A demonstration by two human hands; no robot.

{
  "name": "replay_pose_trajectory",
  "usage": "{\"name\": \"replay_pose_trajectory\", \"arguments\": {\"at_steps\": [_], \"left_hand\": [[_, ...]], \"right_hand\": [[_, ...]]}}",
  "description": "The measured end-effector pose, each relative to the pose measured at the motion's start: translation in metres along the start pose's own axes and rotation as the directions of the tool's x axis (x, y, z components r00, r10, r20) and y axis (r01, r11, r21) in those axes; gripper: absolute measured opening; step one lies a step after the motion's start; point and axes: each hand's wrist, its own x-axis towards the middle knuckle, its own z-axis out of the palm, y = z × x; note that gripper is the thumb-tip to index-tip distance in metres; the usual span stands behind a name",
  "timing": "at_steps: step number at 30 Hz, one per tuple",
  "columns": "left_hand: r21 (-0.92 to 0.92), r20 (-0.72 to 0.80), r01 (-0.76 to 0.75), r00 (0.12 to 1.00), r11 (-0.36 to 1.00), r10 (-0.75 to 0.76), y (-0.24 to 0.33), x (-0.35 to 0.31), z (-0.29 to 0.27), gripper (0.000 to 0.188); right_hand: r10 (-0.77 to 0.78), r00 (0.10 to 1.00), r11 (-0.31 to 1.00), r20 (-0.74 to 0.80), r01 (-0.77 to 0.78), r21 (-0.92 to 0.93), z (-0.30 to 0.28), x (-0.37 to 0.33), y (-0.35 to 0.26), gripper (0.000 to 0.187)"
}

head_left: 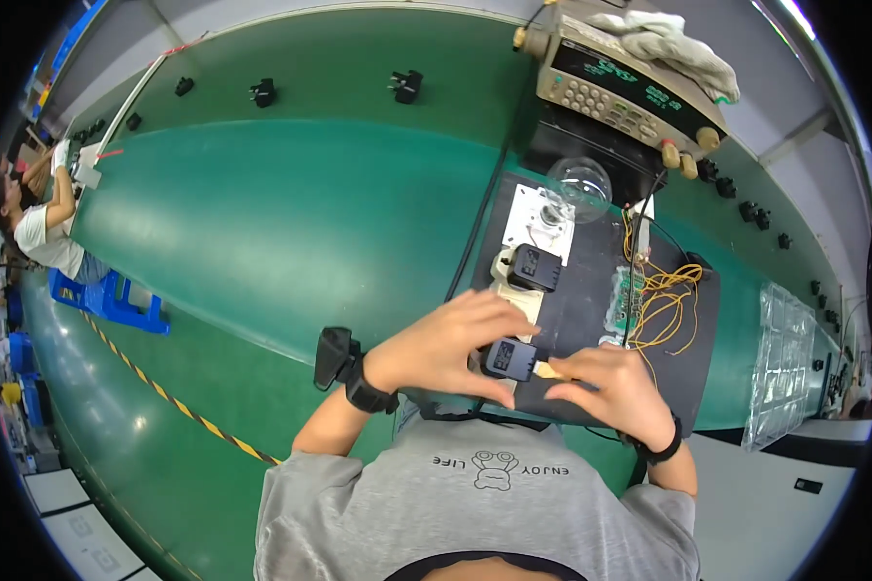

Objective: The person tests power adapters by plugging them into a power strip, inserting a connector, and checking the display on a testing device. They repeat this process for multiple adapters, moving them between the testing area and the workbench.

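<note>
Both hands curled on black adapter [511,358], L [443,344], R [610,387]

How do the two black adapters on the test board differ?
The near adapter sits between the left hand and right hand, fingers touching it; the far adapter stands untouched. The near one lies closer to the board's front edge; the far one is beside the glass bulb. Both are black, boxy and labelled.
</note>
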Motion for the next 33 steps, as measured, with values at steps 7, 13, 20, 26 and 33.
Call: {"name": "replay_pose_trajectory", "arguments": {"at_steps": [7,13,20,26,33], "left_hand": [[0.063,0.008,0.057,0.998,0.996,-0.058,0.002,-0.002,0.010,0.048],[0.090,0.011,0.079,0.997,0.993,-0.080,0.007,0.001,0.010,0.048],[0.077,0.023,0.086,0.996,0.993,-0.088,0.004,0.002,0.008,0.048],[0.133,0.034,0.061,0.997,0.989,-0.066,0.007,0.008,0.005,0.048],[0.187,0.037,0.065,0.997,0.980,-0.073,0.012,0.011,0.004,0.049]], "right_hand": [[0.052,0.903,0.997,-0.425,-0.074,-0.035,-0.008,0.018,0.041,0.013],[0.068,0.870,0.995,-0.489,-0.023,0.098,0.003,0.033,0.052,0.016],[0.033,0.874,0.992,-0.485,0.029,0.120,0.006,0.035,0.057,0.017],[0.015,0.884,0.999,-0.468,0.011,0.054,0.002,0.039,0.055,0.015],[-0.167,0.817,0.986,-0.552,0.138,-0.094,0.017,0.046,0.062,0.013]]}}
